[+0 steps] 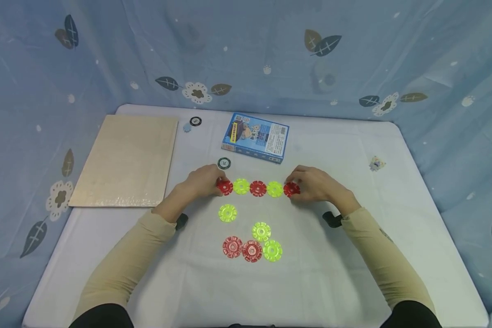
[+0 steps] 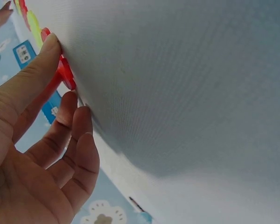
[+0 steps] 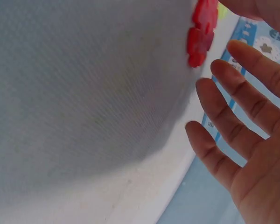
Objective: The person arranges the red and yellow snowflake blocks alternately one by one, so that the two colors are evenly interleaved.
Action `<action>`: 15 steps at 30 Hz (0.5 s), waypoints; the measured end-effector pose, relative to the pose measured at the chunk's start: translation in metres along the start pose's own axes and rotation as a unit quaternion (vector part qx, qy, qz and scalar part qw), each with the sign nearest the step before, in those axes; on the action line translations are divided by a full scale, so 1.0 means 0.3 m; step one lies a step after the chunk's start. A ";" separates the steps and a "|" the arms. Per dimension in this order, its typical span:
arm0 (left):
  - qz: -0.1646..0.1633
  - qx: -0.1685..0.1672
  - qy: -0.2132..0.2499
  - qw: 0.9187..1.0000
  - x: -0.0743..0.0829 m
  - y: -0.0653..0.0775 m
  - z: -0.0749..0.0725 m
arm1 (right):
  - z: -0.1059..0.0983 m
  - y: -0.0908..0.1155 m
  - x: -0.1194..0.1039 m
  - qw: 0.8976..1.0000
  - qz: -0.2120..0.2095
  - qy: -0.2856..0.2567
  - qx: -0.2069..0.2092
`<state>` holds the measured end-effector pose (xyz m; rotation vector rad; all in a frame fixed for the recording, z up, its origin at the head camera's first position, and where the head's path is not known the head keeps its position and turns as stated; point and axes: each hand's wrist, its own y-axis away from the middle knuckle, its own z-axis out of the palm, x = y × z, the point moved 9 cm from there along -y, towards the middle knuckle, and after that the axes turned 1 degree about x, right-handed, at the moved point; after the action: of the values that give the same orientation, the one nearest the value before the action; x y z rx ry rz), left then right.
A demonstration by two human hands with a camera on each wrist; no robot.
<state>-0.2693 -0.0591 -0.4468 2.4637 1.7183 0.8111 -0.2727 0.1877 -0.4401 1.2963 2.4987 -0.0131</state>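
Observation:
A row of flat, notched plastic discs lies across the white tabletop, red and yellow-green by turns. At its left end my left hand [image 1: 202, 181] pinches a red disc [image 1: 225, 187] between thumb and index finger; the left wrist view shows the thumb [image 2: 49, 46] at its edge. My right hand [image 1: 316, 184] is around the red disc [image 1: 292, 189] at the right end, fingers on the far side and thumb on the near side. In the right wrist view its fingers [image 3: 224, 105] are spread and loosely extended. Between the ends lie a yellow-green disc [image 1: 241, 186], a red disc [image 1: 258, 188] and another yellow-green disc [image 1: 275, 189].
Nearer me lie loose yellow-green discs [image 1: 228, 212] and two red discs [image 1: 232, 246]. A blue box [image 1: 255, 137] lies behind the row, a brown board [image 1: 125, 159] at left. Dark round chips [image 1: 224, 163] and a small patterned piece [image 1: 376, 163] are farther back.

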 end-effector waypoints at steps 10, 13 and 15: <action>-0.008 -0.004 -0.009 1.000 -0.003 -0.005 0.001 | -0.039 0.011 -0.066 0.998 -0.045 0.016 0.046; -0.010 -0.007 -0.009 1.000 -0.003 -0.005 0.001 | -0.048 0.009 -0.094 0.997 -0.061 0.020 0.050; -0.010 -0.006 -0.007 1.000 -0.003 -0.005 0.000 | -0.054 0.008 -0.102 0.997 -0.061 0.021 0.050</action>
<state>-0.2708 -0.0594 -0.4475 2.4349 1.7258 0.7990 -0.2591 0.1674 -0.4156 1.1917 2.6391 -0.1412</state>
